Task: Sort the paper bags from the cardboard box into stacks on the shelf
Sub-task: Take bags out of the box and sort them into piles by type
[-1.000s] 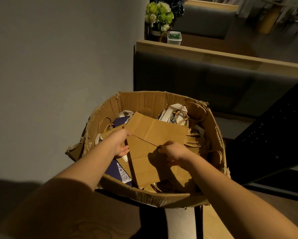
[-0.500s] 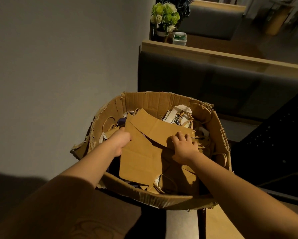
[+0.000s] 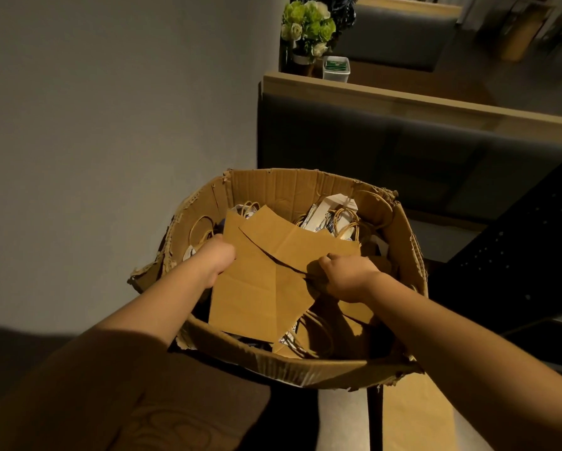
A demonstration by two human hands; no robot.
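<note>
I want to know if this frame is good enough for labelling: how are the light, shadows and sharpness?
Head view: dim, warm light; the right hand casts a dark shadow on the brown paper bags in the cardboard box; the left hand and flowers look sharp; the top right corner is smeared; wide-angle bending curves the box rim.

The torn cardboard box (image 3: 309, 369) is the carrier here, packed with brown paper bags (image 3: 266, 288), twine handles poking up at the back. Further off, a wooden ledge (image 3: 403, 96) has flowers (image 3: 307, 24) and a small white tub (image 3: 336, 68).
</note>
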